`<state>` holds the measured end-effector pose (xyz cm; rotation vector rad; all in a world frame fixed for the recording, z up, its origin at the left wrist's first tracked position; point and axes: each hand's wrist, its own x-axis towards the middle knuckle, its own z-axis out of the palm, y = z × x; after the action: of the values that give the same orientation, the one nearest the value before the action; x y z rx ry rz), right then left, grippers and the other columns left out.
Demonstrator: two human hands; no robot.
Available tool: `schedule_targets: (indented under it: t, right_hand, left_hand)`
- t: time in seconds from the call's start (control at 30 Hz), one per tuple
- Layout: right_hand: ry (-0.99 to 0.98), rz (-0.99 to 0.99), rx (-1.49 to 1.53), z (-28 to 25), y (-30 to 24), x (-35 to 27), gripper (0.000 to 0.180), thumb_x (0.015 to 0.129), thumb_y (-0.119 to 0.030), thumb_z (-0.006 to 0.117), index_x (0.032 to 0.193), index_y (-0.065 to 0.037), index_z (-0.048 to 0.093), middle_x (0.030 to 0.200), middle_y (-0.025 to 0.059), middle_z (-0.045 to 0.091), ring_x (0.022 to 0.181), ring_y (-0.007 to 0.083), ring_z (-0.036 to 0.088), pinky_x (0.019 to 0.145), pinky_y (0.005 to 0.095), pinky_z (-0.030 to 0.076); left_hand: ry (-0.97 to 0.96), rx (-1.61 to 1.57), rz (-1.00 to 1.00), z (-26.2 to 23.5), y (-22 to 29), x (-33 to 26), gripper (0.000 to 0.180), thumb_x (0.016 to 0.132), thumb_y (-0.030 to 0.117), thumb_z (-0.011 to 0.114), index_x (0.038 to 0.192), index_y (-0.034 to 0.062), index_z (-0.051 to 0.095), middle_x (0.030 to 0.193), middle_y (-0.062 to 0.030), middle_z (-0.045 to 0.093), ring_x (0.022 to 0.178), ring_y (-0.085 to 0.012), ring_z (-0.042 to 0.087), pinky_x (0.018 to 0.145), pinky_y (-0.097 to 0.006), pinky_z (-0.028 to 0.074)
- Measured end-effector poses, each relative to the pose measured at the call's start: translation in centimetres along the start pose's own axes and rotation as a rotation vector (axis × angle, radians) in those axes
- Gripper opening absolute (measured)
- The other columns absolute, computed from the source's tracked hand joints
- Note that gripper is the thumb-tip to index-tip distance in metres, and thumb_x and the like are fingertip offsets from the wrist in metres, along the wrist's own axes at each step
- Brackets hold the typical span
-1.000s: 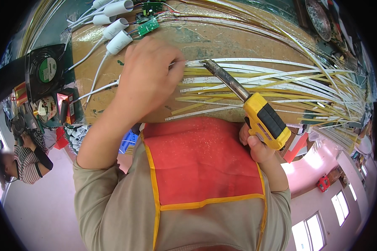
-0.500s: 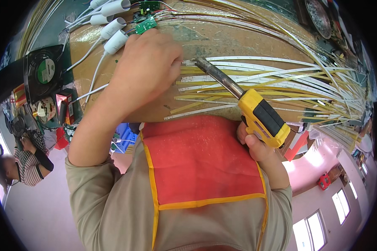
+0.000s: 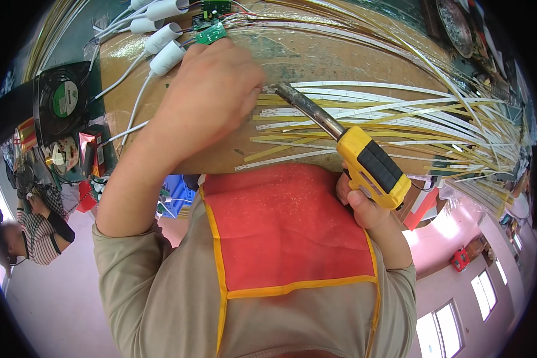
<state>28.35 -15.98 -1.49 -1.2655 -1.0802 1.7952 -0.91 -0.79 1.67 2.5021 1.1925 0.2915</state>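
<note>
My right hand (image 3: 364, 206) grips the yellow and black handle of a soldering iron (image 3: 346, 146). Its dark metal tip points up and left, ending at the near ends of several white and yellow strips (image 3: 364, 113) fanned across a brown board (image 3: 316, 59). My left hand (image 3: 212, 95) rests knuckles up on the board, fingers curled down at the strip ends right beside the iron's tip. What the fingers pinch is hidden under the hand. A red apron with yellow trim (image 3: 286, 232) covers my front.
Small green circuit boards (image 3: 209, 33) and white cylindrical plugs on white cables (image 3: 167, 53) lie at the board's far left. A black fan (image 3: 62, 101) stands left of the board. Another person (image 3: 27, 232) sits at the far left. More strips (image 3: 483, 155) trail off right.
The soldering iron's tip has slid left along the strips until it meets my left hand. My left hand has stayed in place on the board.
</note>
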Motion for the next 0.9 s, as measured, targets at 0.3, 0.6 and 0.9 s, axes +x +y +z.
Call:
schedule_targets:
  t: [0.3,0.6,0.9]
  right_hand:
    - [0.005,-0.014,-0.026,0.1,-0.3,0.2,0.059,0.085,-0.035,0.074,0.123,0.002,0.048,0.068,0.0025,0.048,0.057,0.0126,0.045,0.053,0.0276,0.039]
    - [0.001,-0.004,-0.044,-0.2,0.1,0.1,0.059,0.084,-0.036,0.075,0.122,0.002,0.049,0.069,0.0019,0.047,0.057,0.0119,0.045,0.053,0.0271,0.039]
    - [-0.048,0.034,0.058,-0.5,-1.1,0.1,0.019,0.088,-0.020,0.067,0.093,-0.004,0.060,0.079,0.0028,0.057,0.070,0.0147,0.054,0.062,0.0298,0.044]
  left_hand:
    - [-0.003,0.039,0.023,0.2,0.2,-0.1,0.008,0.080,0.012,0.065,0.086,0.0068,0.064,0.085,-0.0070,0.058,0.092,-0.0286,0.056,0.082,-0.042,0.043]
    - [0.014,0.095,0.018,0.2,0.9,-0.2,0.008,0.079,0.010,0.066,0.085,0.0069,0.063,0.085,-0.0071,0.058,0.091,-0.0292,0.056,0.083,-0.041,0.043]
    - [0.026,0.070,0.016,0.2,0.8,-0.3,0.008,0.079,0.010,0.066,0.085,0.0061,0.064,0.084,-0.0073,0.058,0.091,-0.0288,0.055,0.084,-0.041,0.043]
